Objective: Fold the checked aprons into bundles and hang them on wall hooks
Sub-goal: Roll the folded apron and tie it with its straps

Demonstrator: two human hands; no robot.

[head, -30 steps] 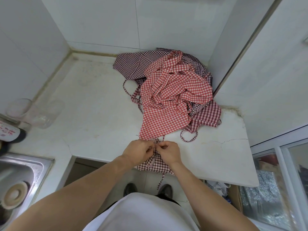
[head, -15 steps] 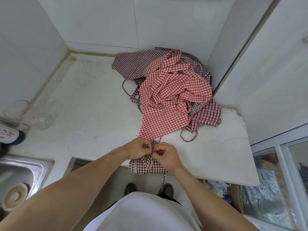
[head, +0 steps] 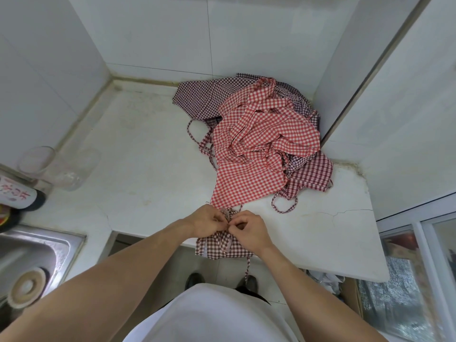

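Head view: fingers (head: 223,222) of the left hand (head: 207,224) and of the right hand (head: 249,230) meet knuckle to knuckle, each set curled tight and pinching the thin strap (head: 228,213) of a dark checked apron bundle (head: 222,248). That bundle lies directly under the fingers at the near edge of the table (head: 138,169), its lower part hanging over the edge, and one loose strap end (head: 247,267) dangles below it towards the floor. Just beyond the fingers a corner of the red checked apron (head: 251,154) almost reaches them; this apron tops a crumpled pile, with dark checked aprons (head: 202,97) under it and spreading towards the far wall corner. A strap loop (head: 283,203) lies on the table beyond the right hand and to its right. Far left of the fingers stand a clear glass (head: 37,159) and a dark bottle (head: 22,196), with a steel sink (head: 42,253) nearer the person.
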